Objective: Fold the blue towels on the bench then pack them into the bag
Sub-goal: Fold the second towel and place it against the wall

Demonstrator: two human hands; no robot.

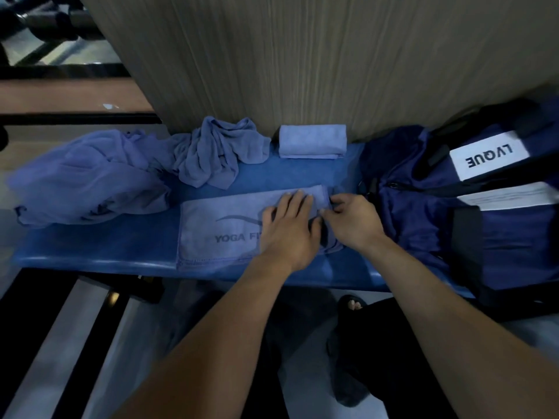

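I read "YOGA FI", cut off by my left hand [287, 228], on the flat blue towel [217, 225] beneath it. Right of my right hand [352, 220], the navy bag's [423, 213] white label [488, 158] reads "LVQUE", upside down.

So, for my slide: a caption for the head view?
Both hands folding a blue towel on the bench beside the bag.

The left hand [287, 225] covered the end of the dark letters on the flat light-blue cloth towel [223, 231], so only "YOGA FI" could be read. The right hand [352, 220] hid that towel's right edge. The big navy fabric bag [423, 213] was cut off by the picture's right side and looked blurry there.
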